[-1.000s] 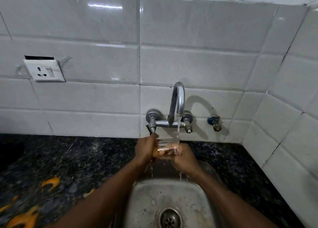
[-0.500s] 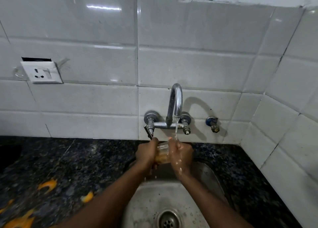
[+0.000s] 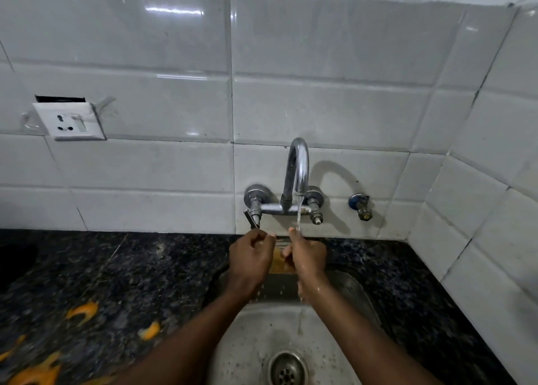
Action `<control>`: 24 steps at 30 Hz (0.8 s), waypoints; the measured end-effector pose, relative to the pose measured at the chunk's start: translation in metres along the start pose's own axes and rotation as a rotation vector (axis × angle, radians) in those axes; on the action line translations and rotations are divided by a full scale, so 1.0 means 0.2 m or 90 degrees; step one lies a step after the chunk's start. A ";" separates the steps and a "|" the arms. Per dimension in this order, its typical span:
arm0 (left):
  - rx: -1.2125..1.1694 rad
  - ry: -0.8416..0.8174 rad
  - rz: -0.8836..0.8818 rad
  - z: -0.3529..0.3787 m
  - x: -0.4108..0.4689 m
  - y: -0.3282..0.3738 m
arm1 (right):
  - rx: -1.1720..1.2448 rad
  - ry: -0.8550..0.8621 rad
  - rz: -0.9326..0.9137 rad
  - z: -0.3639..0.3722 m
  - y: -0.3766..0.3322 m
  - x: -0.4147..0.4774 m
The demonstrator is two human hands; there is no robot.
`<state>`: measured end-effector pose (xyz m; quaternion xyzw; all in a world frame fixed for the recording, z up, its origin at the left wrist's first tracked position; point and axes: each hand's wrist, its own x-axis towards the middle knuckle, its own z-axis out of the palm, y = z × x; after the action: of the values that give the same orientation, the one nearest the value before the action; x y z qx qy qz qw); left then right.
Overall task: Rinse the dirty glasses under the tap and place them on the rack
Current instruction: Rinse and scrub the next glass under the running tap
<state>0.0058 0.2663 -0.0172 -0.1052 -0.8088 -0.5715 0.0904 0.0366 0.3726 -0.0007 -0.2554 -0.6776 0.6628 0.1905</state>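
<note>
A small clear glass [image 3: 280, 253] with an amber tint is held between both hands over the back of the steel sink [image 3: 358, 294]. My left hand [image 3: 250, 258] grips its left side and my right hand [image 3: 307, 258] covers its right side, so most of the glass is hidden. Water runs from the curved chrome tap [image 3: 297, 169] onto my right hand's fingers and trickles down into the sink. No rack is in view.
A dark speckled granite counter [image 3: 131, 283] surrounds the sink, with orange marks [image 3: 83, 312] on it at the left. White tiles rise behind and at the right. A wall socket [image 3: 70, 122] sits at the left. The drain [image 3: 286, 368] lies near the bottom edge.
My hands and the glass have risen closer to the tap. The right hand has turned upright, moving from under the glass to cover its right side.
</note>
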 end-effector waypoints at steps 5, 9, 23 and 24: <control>-0.158 -0.176 -0.451 -0.03 0.07 0.10 | -0.137 0.011 -0.320 -0.05 0.10 -0.04; -0.015 0.062 -0.060 0.00 -0.01 0.05 | 0.030 -0.020 -0.004 0.01 0.02 -0.01; 0.007 0.021 -0.110 -0.02 0.01 0.01 | -0.061 -0.066 -0.021 -0.01 -0.03 -0.07; -0.057 -0.018 -0.226 -0.03 0.03 0.03 | -0.152 -0.060 -0.154 -0.02 -0.01 -0.07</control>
<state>0.0011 0.2630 -0.0076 0.0272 -0.7896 -0.6123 -0.0282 0.0492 0.3674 0.0032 -0.1616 -0.7853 0.5613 0.2055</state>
